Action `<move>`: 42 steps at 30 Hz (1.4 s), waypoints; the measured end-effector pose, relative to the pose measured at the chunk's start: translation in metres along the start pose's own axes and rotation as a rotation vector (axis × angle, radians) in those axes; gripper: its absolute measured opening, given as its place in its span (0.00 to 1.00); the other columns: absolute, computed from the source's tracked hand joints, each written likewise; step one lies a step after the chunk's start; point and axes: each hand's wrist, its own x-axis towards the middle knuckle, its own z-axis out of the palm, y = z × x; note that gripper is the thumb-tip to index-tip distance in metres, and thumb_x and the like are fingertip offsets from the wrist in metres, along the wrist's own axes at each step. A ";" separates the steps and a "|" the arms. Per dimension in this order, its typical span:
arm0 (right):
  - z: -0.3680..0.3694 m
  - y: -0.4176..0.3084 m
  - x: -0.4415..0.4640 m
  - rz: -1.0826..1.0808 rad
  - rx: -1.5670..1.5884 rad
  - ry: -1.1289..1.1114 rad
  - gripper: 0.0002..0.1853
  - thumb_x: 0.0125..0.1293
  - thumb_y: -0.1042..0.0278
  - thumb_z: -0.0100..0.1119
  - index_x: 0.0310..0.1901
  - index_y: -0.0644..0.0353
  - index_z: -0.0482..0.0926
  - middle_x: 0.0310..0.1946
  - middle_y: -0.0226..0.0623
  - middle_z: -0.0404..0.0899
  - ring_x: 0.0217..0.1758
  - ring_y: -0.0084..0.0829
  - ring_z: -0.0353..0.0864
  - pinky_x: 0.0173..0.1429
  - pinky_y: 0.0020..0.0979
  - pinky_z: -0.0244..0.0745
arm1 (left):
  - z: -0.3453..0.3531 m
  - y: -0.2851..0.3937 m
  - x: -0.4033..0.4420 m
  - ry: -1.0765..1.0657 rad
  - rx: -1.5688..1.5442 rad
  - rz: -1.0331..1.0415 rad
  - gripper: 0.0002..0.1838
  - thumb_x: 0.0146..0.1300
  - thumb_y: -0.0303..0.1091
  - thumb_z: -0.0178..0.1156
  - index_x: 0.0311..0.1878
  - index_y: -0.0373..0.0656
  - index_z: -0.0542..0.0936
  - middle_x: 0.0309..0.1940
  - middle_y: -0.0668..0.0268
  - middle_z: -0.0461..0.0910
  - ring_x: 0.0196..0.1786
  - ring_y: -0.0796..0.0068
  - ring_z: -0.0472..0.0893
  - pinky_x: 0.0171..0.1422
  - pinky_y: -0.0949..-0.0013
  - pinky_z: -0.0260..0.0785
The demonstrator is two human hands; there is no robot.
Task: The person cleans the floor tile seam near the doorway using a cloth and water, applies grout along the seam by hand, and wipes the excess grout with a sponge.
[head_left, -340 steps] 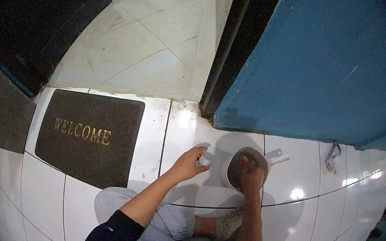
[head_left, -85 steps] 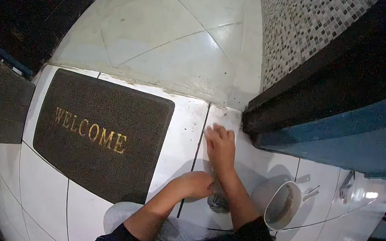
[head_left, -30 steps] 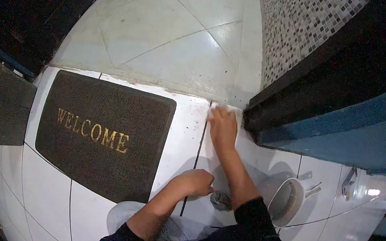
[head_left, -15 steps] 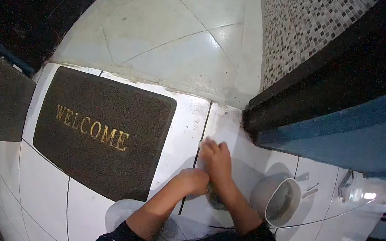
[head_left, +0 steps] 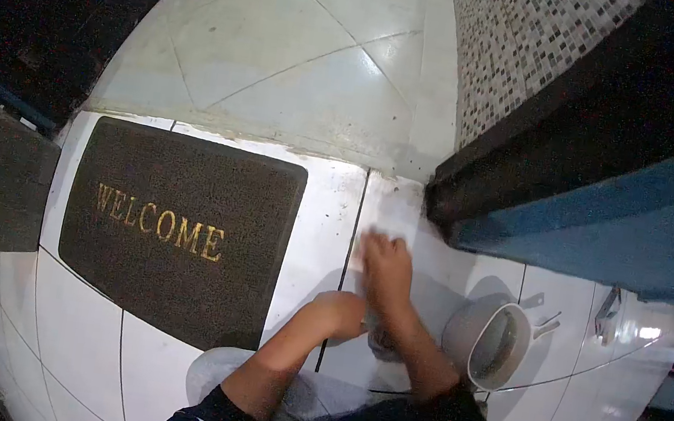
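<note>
Low over the white floor tiles, my left hand [head_left: 339,315] is closed with its fingers curled under. Whatever it may hold is hidden. My right hand [head_left: 387,267] is just beyond it, fingers bent in and slightly smeared by motion; I cannot make out anything in them. The two hands are close together, the left beside the right wrist. Partly hidden under my right forearm, a small roundish greyish thing [head_left: 384,344] rests on the floor, too covered to name. To the right stands a pale pot [head_left: 464,339] with a handle, greyish inside.
A dark doormat [head_left: 172,282] reading WELCOME lies to the left. Beyond the hands is a greenish tiled floor [head_left: 288,66], bordered by a mosaic wall [head_left: 524,47]. A dark post with a blue panel [head_left: 600,239] stands at the right. A small flat object [head_left: 607,315] lies beyond the pot.
My right hand has shifted slightly right and its fingers have turned a little. My left hand stays almost in place. The whole view has moved slightly.
</note>
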 end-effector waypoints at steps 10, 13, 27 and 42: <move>-0.010 0.016 0.015 0.002 -0.086 0.073 0.17 0.47 0.65 0.63 0.42 0.54 0.76 0.44 0.33 0.75 0.44 0.40 0.71 0.45 0.41 0.66 | -0.003 0.002 0.007 0.042 -0.017 0.096 0.20 0.56 0.45 0.56 0.37 0.36 0.80 0.39 0.49 0.79 0.44 0.53 0.78 0.50 0.57 0.69; -0.007 0.022 0.023 0.019 -0.088 0.116 0.17 0.47 0.66 0.63 0.41 0.54 0.76 0.43 0.34 0.75 0.44 0.40 0.71 0.48 0.41 0.65 | 0.004 0.000 0.006 0.078 -0.035 0.118 0.20 0.56 0.46 0.53 0.35 0.35 0.79 0.34 0.46 0.78 0.41 0.48 0.78 0.47 0.54 0.69; -0.008 0.032 0.073 0.084 -0.116 0.152 0.14 0.49 0.69 0.60 0.39 0.58 0.76 0.44 0.37 0.74 0.45 0.39 0.71 0.46 0.36 0.70 | -0.006 0.006 0.001 0.043 -0.116 0.151 0.19 0.56 0.45 0.53 0.36 0.35 0.77 0.32 0.47 0.78 0.39 0.48 0.78 0.45 0.54 0.68; -0.012 0.029 0.075 0.171 -0.153 0.100 0.11 0.51 0.68 0.58 0.37 0.58 0.74 0.41 0.36 0.74 0.45 0.39 0.72 0.46 0.36 0.73 | -0.003 0.002 0.002 0.076 -0.129 0.195 0.19 0.57 0.46 0.53 0.35 0.37 0.77 0.30 0.47 0.78 0.38 0.48 0.78 0.43 0.54 0.68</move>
